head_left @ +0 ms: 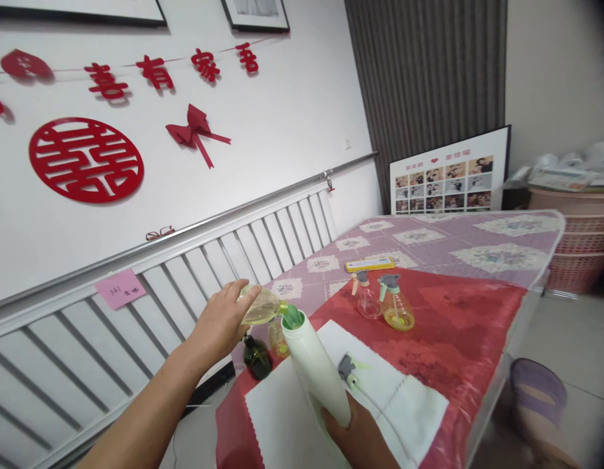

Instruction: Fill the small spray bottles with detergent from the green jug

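My left hand [222,320] grips a small clear bottle of yellowish liquid [260,306], tipped on its side. Its mouth rests at a green funnel [293,316] set in the neck of a tall white bottle [315,369]. My right hand [359,435] holds that white bottle by its base, tilted toward the left. Both are over a white cloth [409,407] on a red cover [463,326]. A grey spray head with a tube [348,370] lies on the cloth beside the white bottle.
Two spray bottles [384,301] stand further back on the red cover, a dark green bottle [256,357] and a small yellow one [277,340] at the near left. A yellow box [369,264] lies on the patterned bed. White railing left, pink baskets [575,247] right.
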A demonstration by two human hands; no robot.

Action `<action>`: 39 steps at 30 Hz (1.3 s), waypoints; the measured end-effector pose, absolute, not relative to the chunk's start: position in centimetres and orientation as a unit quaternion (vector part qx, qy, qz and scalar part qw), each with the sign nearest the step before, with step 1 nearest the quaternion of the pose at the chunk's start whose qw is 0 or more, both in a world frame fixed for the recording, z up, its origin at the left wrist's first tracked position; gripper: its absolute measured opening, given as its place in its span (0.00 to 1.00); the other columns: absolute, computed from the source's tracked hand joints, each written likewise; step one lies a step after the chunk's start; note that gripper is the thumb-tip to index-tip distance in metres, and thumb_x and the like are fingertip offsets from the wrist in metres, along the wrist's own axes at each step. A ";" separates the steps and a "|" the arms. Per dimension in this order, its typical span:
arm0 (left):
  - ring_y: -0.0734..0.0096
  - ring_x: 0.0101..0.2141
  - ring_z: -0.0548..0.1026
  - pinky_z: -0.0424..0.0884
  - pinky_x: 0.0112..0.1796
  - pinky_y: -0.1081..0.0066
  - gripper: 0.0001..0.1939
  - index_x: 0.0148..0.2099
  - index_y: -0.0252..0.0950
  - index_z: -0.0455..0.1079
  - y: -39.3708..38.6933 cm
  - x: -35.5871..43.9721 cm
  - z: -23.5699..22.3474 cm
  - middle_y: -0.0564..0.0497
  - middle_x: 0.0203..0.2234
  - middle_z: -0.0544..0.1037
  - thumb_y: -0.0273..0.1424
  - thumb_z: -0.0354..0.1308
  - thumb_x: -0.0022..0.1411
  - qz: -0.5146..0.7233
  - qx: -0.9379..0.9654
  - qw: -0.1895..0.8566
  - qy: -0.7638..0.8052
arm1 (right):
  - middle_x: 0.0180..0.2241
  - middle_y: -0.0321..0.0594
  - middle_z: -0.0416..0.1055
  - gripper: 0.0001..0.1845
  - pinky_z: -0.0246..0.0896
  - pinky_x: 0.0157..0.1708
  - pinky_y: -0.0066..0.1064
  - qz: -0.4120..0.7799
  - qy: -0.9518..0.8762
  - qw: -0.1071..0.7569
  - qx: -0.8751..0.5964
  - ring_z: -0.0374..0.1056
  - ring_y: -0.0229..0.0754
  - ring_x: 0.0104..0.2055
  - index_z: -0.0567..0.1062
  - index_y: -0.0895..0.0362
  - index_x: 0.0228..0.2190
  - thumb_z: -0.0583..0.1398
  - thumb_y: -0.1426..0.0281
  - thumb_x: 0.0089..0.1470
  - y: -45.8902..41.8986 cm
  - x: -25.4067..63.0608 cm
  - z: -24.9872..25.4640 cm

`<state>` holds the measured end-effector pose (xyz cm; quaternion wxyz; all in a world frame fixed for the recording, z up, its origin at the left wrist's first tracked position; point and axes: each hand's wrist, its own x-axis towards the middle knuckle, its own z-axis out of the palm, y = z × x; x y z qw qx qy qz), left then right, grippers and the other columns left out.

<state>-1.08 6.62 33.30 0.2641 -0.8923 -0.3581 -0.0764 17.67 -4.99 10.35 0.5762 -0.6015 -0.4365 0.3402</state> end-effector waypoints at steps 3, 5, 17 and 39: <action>0.47 0.59 0.64 0.68 0.53 0.51 0.38 0.66 0.42 0.53 6.6 -1.1 33.3 0.38 0.62 0.61 0.22 0.61 0.56 -0.077 -0.892 0.264 -0.359 | 0.37 0.42 0.83 0.25 0.71 0.42 0.39 0.341 -0.440 0.574 -0.601 0.77 0.57 0.41 0.81 0.58 0.40 0.60 0.62 0.40 -4.9 17.6 10.2; 0.47 0.59 0.64 0.68 0.54 0.50 0.38 0.66 0.42 0.53 6.7 -1.1 33.3 0.38 0.62 0.61 0.22 0.61 0.56 -0.077 -0.892 0.262 -0.359 | 0.38 0.42 0.83 0.25 0.71 0.43 0.39 0.341 -0.441 0.572 -0.602 0.77 0.56 0.41 0.81 0.58 0.41 0.59 0.62 0.41 -4.8 17.6 10.1; 0.47 0.59 0.64 0.68 0.53 0.50 0.39 0.66 0.43 0.54 6.5 -0.9 33.4 0.39 0.62 0.61 0.21 0.61 0.55 -0.074 -0.891 0.256 -0.366 | 0.38 0.41 0.83 0.26 0.71 0.43 0.39 0.328 -0.442 0.576 -0.605 0.78 0.56 0.41 0.81 0.57 0.42 0.59 0.62 0.41 -4.9 17.6 10.2; 0.47 0.59 0.64 0.68 0.53 0.51 0.39 0.66 0.42 0.53 5.9 -0.6 33.7 0.38 0.63 0.60 0.21 0.61 0.55 -0.056 -0.884 0.283 -0.368 | 0.37 0.40 0.83 0.24 0.71 0.42 0.39 0.328 -0.438 0.578 -0.605 0.77 0.56 0.41 0.82 0.57 0.41 0.60 0.62 0.41 -4.9 17.6 10.2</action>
